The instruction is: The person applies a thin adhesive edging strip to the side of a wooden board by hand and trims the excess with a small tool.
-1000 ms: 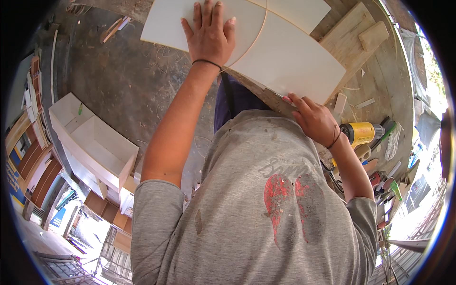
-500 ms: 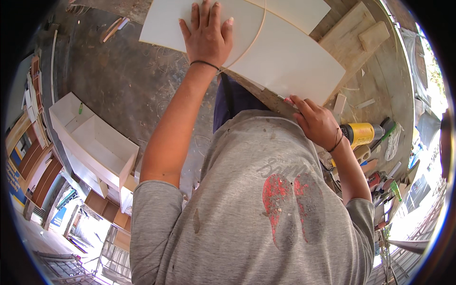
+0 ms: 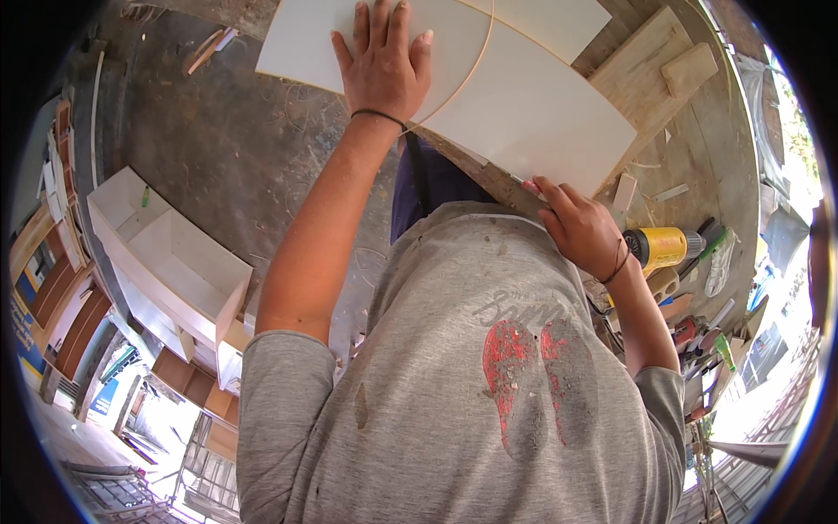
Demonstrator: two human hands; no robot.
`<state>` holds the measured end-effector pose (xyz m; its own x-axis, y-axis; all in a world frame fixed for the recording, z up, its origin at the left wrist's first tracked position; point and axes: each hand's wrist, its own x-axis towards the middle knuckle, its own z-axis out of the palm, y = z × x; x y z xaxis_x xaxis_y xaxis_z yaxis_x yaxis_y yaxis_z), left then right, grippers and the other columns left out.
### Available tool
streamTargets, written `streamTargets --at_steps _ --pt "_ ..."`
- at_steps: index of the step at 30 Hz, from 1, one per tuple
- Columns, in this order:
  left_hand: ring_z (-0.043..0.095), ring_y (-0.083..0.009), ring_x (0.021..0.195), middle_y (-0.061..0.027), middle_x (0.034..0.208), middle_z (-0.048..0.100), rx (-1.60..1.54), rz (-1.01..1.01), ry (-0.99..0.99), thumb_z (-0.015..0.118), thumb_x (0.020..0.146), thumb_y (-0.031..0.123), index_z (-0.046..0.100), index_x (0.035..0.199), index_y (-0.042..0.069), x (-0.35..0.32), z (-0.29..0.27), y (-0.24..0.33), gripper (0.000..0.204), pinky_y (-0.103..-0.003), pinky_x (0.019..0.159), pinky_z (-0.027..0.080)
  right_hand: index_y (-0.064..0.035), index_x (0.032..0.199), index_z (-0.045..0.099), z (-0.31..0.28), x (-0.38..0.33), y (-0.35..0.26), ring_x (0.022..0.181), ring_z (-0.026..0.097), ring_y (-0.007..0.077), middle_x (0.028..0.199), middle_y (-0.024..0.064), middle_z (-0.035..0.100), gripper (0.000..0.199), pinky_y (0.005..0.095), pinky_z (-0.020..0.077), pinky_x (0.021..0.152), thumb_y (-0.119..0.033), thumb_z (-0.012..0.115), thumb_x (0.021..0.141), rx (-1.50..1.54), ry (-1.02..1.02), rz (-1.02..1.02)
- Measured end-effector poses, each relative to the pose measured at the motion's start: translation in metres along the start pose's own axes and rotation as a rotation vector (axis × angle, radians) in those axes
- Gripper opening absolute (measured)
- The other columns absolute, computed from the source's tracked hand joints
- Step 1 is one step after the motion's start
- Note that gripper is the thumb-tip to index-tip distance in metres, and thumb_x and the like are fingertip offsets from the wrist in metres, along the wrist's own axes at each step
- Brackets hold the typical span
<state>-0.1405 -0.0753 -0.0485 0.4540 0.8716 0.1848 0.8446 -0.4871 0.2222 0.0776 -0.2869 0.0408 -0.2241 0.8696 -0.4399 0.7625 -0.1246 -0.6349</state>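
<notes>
A large white board (image 3: 532, 113) lies on a wooden workbench (image 3: 711, 148) in front of me. My left hand (image 3: 381, 65) rests flat on the board's far part, fingers spread, a dark band on the wrist. My right hand (image 3: 580, 229) grips the board's near edge with curled fingers. A thin pale strip (image 3: 476, 65) curves across the board's top face between my hands. My grey shirt fills the lower part of the view.
A yellow power tool (image 3: 663, 246) lies on the bench just right of my right hand, with several small tools beyond it. Wood blocks (image 3: 690, 70) sit at the bench's far right. A white open cabinet (image 3: 166, 262) stands on the dusty floor to the left.
</notes>
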Motion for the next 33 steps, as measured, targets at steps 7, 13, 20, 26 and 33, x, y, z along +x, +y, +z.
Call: streamTargets --at_steps 7,13,20,26,33 --pt "0.028 -0.0386 0.141 -0.0179 0.15 0.035 -0.002 0.005 0.008 0.05 0.096 0.029 0.043 0.139 0.003 0.0 0.0 0.0 0.05 -0.063 0.111 0.019 -0.0105 0.13 0.048 0.0 0.001 -0.001 0.088 0.064 0.0339 0.096 0.0132 0.062 0.038 0.0431 0.0524 0.074 -0.018 0.056 0.093 -0.016 -0.019 0.002" --pt "0.028 -0.0387 0.141 -0.0179 0.15 0.035 -0.006 -0.002 0.001 0.051 0.096 0.029 0.043 0.139 0.003 0.001 0.0 0.001 0.051 -0.063 0.111 0.019 -0.0109 0.131 0.046 0.001 0.001 -0.004 0.089 0.064 0.0338 0.098 0.0136 0.061 0.041 0.0431 0.0524 0.075 -0.018 0.056 0.092 -0.021 -0.03 0.019" --pt "0.028 -0.0387 0.141 -0.0176 0.15 0.035 0.004 -0.002 0.008 0.051 0.095 0.029 0.043 0.139 0.003 0.0 0.001 0.002 0.051 -0.062 0.111 0.019 -0.0097 0.131 0.045 0.005 0.003 0.002 0.089 0.064 0.0346 0.096 0.0148 0.061 0.041 0.0428 0.0526 0.075 -0.017 0.057 0.092 -0.03 -0.016 -0.012" --pt "0.028 -0.0385 0.141 -0.0175 0.151 0.035 0.028 0.008 0.021 0.049 0.096 0.03 0.043 0.139 0.004 0.0 0.004 0.001 0.051 -0.062 0.111 0.02 -0.0091 0.133 0.044 0.011 0.008 0.004 0.086 0.064 0.0343 0.096 0.0142 0.061 0.044 0.0425 0.0525 0.074 -0.016 0.058 0.091 -0.059 0.006 -0.036" --pt "0.028 -0.038 0.141 -0.0175 0.151 0.035 0.003 0.005 0.013 0.048 0.097 0.029 0.042 0.14 0.004 -0.002 0.003 0.001 0.05 -0.062 0.112 0.019 -0.0079 0.13 0.048 0.01 0.01 -0.001 0.084 0.064 0.0327 0.094 0.0133 0.061 0.043 0.0418 0.0525 0.071 -0.013 0.061 0.089 0.05 0.14 -0.142"
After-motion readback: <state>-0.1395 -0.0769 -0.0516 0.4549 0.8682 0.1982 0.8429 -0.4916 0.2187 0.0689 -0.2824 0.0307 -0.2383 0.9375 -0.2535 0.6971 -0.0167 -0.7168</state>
